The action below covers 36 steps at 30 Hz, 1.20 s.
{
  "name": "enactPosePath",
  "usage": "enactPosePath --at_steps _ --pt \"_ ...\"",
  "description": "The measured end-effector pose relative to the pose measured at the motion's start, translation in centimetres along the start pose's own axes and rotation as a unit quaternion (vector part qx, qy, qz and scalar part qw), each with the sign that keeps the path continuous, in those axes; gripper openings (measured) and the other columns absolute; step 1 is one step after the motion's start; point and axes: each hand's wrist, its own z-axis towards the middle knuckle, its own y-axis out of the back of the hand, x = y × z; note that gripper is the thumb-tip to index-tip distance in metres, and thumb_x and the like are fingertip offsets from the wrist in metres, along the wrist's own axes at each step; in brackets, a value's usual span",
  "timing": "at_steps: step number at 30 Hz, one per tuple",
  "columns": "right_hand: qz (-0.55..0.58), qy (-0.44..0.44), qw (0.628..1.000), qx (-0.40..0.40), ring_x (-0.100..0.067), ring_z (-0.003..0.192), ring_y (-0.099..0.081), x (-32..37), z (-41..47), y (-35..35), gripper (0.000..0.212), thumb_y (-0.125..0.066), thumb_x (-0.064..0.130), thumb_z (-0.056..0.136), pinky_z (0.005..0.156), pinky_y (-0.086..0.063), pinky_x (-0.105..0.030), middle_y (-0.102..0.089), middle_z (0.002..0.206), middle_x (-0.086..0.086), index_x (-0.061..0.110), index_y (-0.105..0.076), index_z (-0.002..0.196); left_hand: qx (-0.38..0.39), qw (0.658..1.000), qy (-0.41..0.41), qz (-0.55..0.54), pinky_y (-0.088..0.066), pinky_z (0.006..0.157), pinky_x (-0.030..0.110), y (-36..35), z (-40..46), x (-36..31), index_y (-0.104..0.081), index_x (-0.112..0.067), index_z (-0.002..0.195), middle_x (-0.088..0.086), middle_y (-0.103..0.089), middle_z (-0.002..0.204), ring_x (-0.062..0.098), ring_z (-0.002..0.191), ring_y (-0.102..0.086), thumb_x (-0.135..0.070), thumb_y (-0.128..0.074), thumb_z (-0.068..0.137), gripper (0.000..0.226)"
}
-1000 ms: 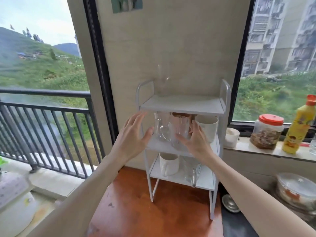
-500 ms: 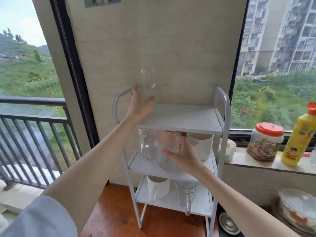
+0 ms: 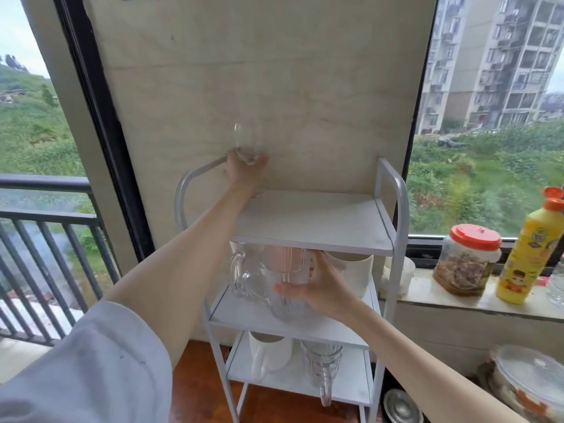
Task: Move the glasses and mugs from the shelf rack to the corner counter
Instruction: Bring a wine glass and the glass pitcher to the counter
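Note:
A white three-tier shelf rack (image 3: 311, 221) stands against the beige wall. My left hand (image 3: 242, 174) grips a clear stemmed glass (image 3: 247, 141) by its bowl, above the top tier's back left corner. My right hand (image 3: 320, 288) is wrapped around a ribbed clear tumbler (image 3: 285, 282) on the middle tier. Beside it stand a clear glass mug (image 3: 244, 273) with a handle and a white mug (image 3: 355, 271). The bottom tier holds a white mug (image 3: 268, 352) and a clear glass mug (image 3: 320, 364).
A windowsill on the right carries a white cup (image 3: 403, 276), a red-lidded jar (image 3: 467, 259) and a yellow bottle (image 3: 531, 248). A lidded glass dish (image 3: 531, 383) sits lower right. The rack stands on a reddish-brown wooden surface (image 3: 192, 377). A balcony railing (image 3: 45, 215) is on the left.
My left hand rose from beside the middle tier to the top tier and closed on the stemmed glass. My right hand stayed on the ribbed tumbler. The view shifted closer and upward.

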Motion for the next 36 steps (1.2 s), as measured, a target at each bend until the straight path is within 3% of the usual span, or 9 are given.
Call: enactPosePath --at_steps 3,6,11,17,22,26,29,32,36 --pt "0.003 -0.010 1.000 0.009 -0.011 0.107 -0.046 0.1 0.1 0.1 0.086 -0.081 0.041 0.060 0.085 -0.033 -0.021 -0.048 0.118 0.011 0.026 -0.035 0.131 0.020 0.998 0.007 -0.052 -0.049 0.059 0.029 0.2 -0.2 0.0 -0.044 -0.012 0.125 0.016 -0.061 0.117 0.024 0.079 -0.063 -0.025 -0.070 0.080 0.054" --pt "0.007 -0.018 1.000 0.008 -0.008 0.105 -0.041 0.1 0.0 0.0 0.088 -0.081 0.041 0.062 0.087 -0.030 -0.021 -0.044 0.123 0.010 0.023 -0.032 0.133 0.024 0.996 0.015 -0.087 -0.046 0.057 0.029 0.7 -0.7 -0.1 -0.043 -0.011 0.120 0.007 -0.061 0.097 0.014 0.059 -0.056 -0.021 -0.072 0.079 0.051" --pt "0.008 -0.006 1.000 -0.010 -0.005 0.106 -0.038 0.7 -0.4 -0.8 0.085 -0.079 0.037 0.065 0.087 -0.027 -0.016 -0.037 0.116 0.014 0.021 -0.030 0.133 0.078 0.988 0.010 -0.133 -0.052 0.078 0.036 2.4 -2.1 -0.1 -0.038 -0.011 0.112 0.000 -0.057 0.088 0.014 0.067 -0.058 -0.017 -0.071 0.079 0.047" --pt "-0.003 0.030 0.999 -0.034 -0.010 0.117 -0.044 1.7 -1.5 -1.1 0.083 -0.081 0.034 0.061 0.092 -0.032 -0.022 -0.039 0.120 0.017 0.026 -0.037 0.131 0.114 0.979 -0.020 -0.165 -0.052 0.069 0.033 5.8 -5.1 -1.9 -0.036 -0.023 0.108 0.002 -0.057 0.092 0.014 0.065 -0.055 -0.016 -0.070 0.074 0.049" --pt "0.024 0.040 0.999 -0.021 -0.016 0.124 -0.044 3.2 -5.5 -1.0 0.084 -0.080 0.039 0.060 0.105 -0.038 -0.041 -0.047 0.132 0.002 0.026 -0.037 0.130 0.170 0.959 -0.013 -0.228 -0.042 0.056 0.027 8.8 -9.4 -3.5 -0.039 -0.024 0.111 -0.001 -0.055 0.087 0.012 0.060 -0.046 -0.023 -0.076 0.069 0.055" --pt "0.010 0.014 0.997 -0.073 -0.009 0.108 -0.049 3.9 -10.6 -0.1 0.082 -0.080 0.042 0.063 0.085 -0.040 -0.012 -0.051 0.113 0.012 0.020 -0.036 0.129 0.255 0.939 -0.018 -0.229 -0.042 0.053 0.023 10.7 -14.7 -3.6 -0.046 -0.021 0.105 -0.002 -0.051 0.078 0.009 0.055 -0.045 -0.043 -0.079 0.059 0.061" --pt "0.005 0.005 0.990 -0.139 -0.008 0.098 -0.051 4.3 -15.3 1.3 0.064 -0.079 0.038 0.067 0.066 -0.037 0.000 -0.051 0.101 0.013 0.022 -0.040 0.116 0.314 0.921 -0.008 -0.233 -0.048 0.064 0.025 11.0 -19.2 -3.2 -0.052 -0.024 0.104 0.001 -0.056 0.089 0.012 0.070 -0.054 -0.043 -0.080 0.060 0.056" --pt "0.001 0.006 0.979 -0.202 -0.014 0.104 -0.052 4.4 -20.3 3.4 0.049 -0.077 0.035 0.071 0.075 -0.035 -0.007 -0.052 0.113 -0.001 0.035 -0.039 0.101 0.348 0.912 -0.002 -0.217 -0.049 0.072 0.028 10.6 -24.1 -3.6 -0.043 -0.008 0.126 0.002 -0.060 0.097 0.016 0.084 -0.060 -0.042 -0.081 0.050 0.091" --pt "-0.002 -0.036 0.962 -0.270 -0.018 0.108 -0.053 4.0 -27.4 7.3 0.067 -0.078 0.042 0.067 0.092 -0.044 -0.028 -0.053 0.118 -0.005 0.024 -0.037 0.117 0.414 0.887 -0.033 -0.204 -0.050 0.066 0.023 9.2 -30.2 -4.2 -0.042 -0.006 0.126 0.008 -0.065 0.104 0.012 0.077 -0.064 -0.045 -0.078 0.047 0.095"
